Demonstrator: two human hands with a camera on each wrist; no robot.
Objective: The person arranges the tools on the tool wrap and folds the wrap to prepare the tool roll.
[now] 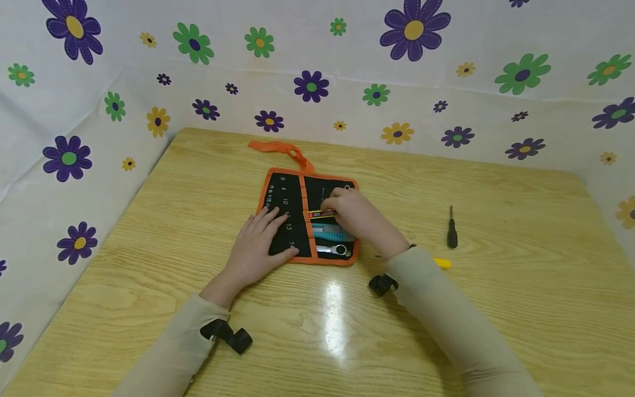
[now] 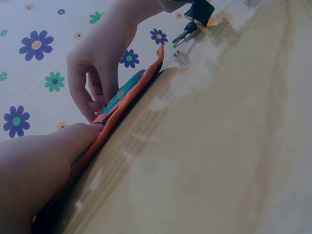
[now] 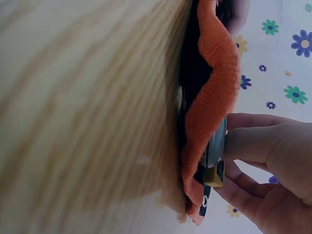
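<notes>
A black tool roll (image 1: 292, 220) with orange trim and printed size numbers lies unfolded on the table. My left hand (image 1: 258, 237) rests on its left panel with fingers spread. Over the right panel, my right hand (image 1: 353, 212) pinches a narrow yellow-edged item (image 1: 319, 214) with red and dark markings; its kind is not clear, and the hand covers part of it. Just below in the pockets sit a teal utility knife (image 1: 331, 234) and a silver ring wrench (image 1: 331, 250). Another ring end (image 1: 347, 188) peeks out near the top right corner.
An orange tie strap (image 1: 278, 147) trails behind the roll. To the right lies a screwdriver (image 1: 452, 232) with a dark handle. A yellow handle (image 1: 442, 263) shows beside my right sleeve, which hides the rest. Flowered cloth hangs behind the wooden table (image 1: 521, 309).
</notes>
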